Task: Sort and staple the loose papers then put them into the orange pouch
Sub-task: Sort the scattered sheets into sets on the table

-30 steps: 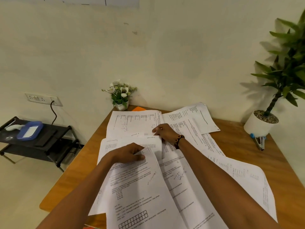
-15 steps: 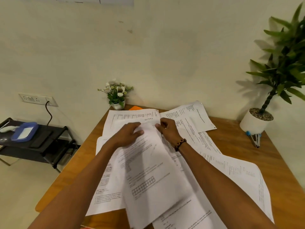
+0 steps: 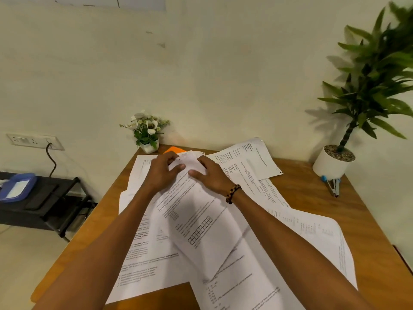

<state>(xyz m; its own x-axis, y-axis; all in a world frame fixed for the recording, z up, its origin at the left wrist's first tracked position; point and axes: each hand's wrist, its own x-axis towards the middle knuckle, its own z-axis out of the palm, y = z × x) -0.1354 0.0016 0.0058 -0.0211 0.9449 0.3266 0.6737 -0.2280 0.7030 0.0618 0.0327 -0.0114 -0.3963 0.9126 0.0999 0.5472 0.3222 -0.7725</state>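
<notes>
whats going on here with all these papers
A person is gathering loose printed white sheets on a wooden table. Both hands, the left hand and the right hand, pinch the far end of a sheet with a printed grid, lifted over the other scattered papers. Nothing looks stapled yet: the small blue-handled stapler lies untouched beside the white plant pot. Only a corner of the orange pouch shows behind the papers.

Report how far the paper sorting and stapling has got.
Done: nothing stapled or pouched that shows. In hand: both hands, left hand and right hand, grip one sheet. Left: loose papers cover the table; stapler lies untouched; orange pouch is mostly buried.
</notes>
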